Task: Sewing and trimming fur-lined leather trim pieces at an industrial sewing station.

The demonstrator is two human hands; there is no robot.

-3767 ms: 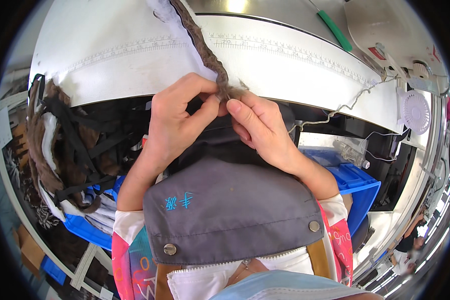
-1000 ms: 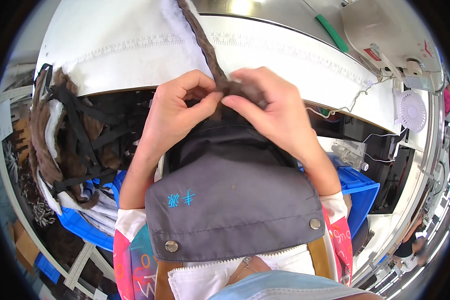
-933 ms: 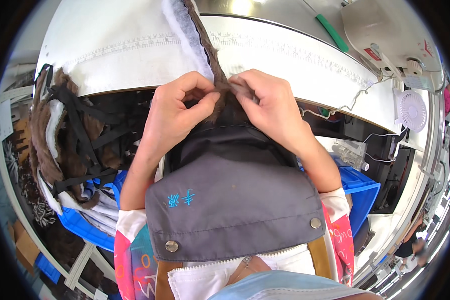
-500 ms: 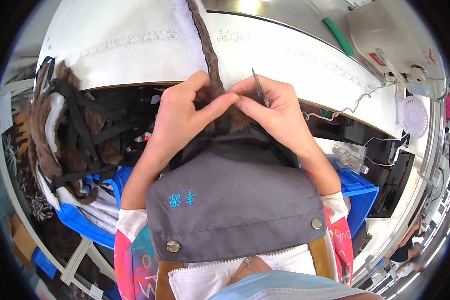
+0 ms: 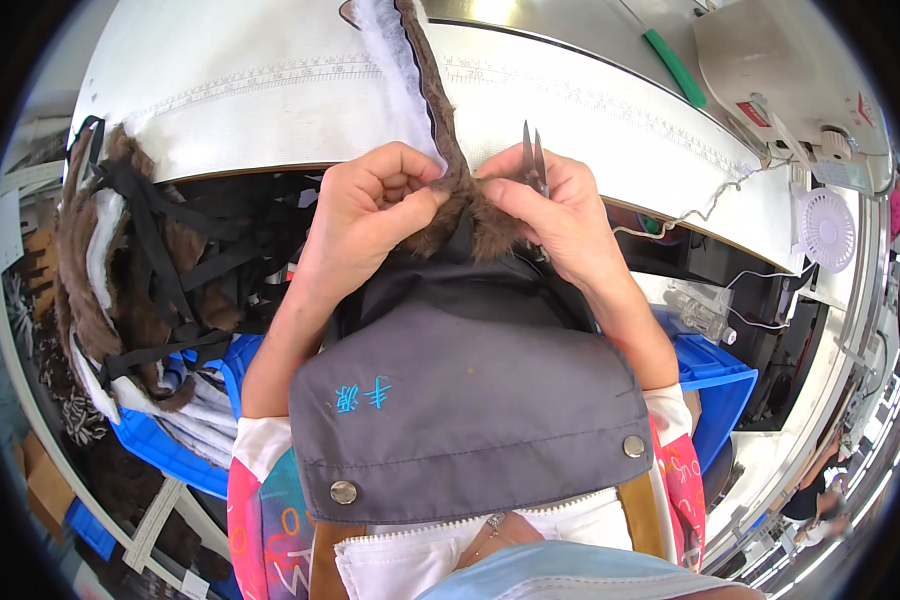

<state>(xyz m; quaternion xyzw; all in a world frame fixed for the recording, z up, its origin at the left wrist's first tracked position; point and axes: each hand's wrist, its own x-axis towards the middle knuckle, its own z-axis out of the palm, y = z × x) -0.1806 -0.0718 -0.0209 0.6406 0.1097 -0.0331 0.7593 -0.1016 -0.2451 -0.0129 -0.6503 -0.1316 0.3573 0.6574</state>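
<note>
The brown fur strip (image 5: 438, 110) runs off the top edge of the picture, so its far end is cut off. Its near end is hidden between the left hand (image 5: 370, 215) and the right hand (image 5: 560, 215), which cover it. Behind the right hand's fingers, the lower part of the thread snips (image 5: 533, 160) is hidden; only the two thin blades show, perhaps slightly parted. Beside the strip, the white table (image 5: 220, 100) bears ruler markings too small to read.

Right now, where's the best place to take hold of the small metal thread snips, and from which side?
Grip the small metal thread snips low on the handle, where the right hand holds them, coming from the right: the thin blades point up and away, and the brown fur strip crowds their left.
</note>
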